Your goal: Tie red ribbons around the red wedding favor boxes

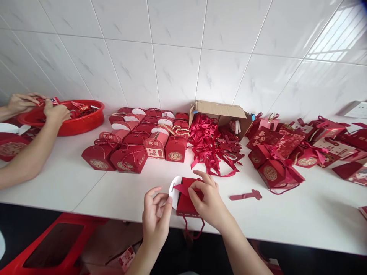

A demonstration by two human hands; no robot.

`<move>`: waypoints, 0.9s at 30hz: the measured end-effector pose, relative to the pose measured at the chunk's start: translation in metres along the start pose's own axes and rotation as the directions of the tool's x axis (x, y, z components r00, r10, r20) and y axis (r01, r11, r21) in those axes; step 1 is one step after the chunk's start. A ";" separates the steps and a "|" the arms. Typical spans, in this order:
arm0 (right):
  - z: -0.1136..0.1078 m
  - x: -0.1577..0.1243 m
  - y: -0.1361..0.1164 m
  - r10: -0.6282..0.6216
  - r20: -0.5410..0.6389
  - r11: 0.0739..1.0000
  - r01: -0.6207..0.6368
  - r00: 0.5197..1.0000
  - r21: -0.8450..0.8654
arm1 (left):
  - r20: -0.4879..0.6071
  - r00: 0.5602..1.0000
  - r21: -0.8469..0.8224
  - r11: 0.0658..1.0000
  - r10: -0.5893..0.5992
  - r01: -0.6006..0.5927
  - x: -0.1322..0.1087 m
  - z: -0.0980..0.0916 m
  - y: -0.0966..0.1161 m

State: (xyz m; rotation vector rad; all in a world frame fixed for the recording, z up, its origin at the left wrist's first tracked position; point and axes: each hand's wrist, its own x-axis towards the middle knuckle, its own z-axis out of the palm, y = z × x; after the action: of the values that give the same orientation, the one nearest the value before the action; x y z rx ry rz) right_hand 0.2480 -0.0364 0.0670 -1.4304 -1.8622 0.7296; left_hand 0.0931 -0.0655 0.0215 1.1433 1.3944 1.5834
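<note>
A red gift box lies at the table's front edge, one flap showing its white inner side with slots. My left hand is at that flap, fingers curled and thumb against its lower edge. A red ribbon runs through a flap slot, and my right hand pinches it above the box. A dark red twisted cord hangs from the box over the table edge. To the right lies a flat red strip with a flower-shaped end.
Rows of closed red gift boxes stand behind my hands. A cardboard carton spills red ribbons. Ribbon-tied boxes crowd the right. At left, another person's hands handle red packets over a red basin. A red stool stands below.
</note>
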 end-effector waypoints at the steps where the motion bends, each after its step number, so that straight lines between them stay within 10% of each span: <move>1: 0.000 0.000 -0.001 -0.009 0.003 1.000 0.009 1.000 -0.011 | 0.004 1.000 0.003 1.000 -0.002 0.002 -0.001 0.000 0.000; 12: 0.000 0.006 -0.011 -0.106 0.070 0.986 0.114 0.992 -0.121 | 0.155 0.986 0.065 0.997 -0.056 0.047 0.012 -0.001 0.010; 18: -0.011 0.007 -0.001 -0.161 -0.007 0.987 0.161 0.987 -0.016 | 0.303 0.950 0.269 0.950 0.073 -0.159 0.039 -0.007 0.006; 22: -0.025 -0.003 0.036 -0.103 -0.210 0.978 0.137 0.972 0.155 | 0.185 0.950 0.594 0.742 0.251 -0.312 0.058 -0.048 -0.019; 27: -0.026 -0.021 0.079 0.012 -0.187 0.972 0.033 0.982 0.232 | -0.048 0.947 0.902 0.421 0.319 -0.096 0.069 -0.093 -0.042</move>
State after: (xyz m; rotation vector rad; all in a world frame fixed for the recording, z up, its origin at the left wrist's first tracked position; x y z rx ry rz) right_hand 0.3189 -0.0368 0.0186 -1.2894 -1.5821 0.7551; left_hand -0.0193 -0.0270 -0.0110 1.8434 2.4832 1.0567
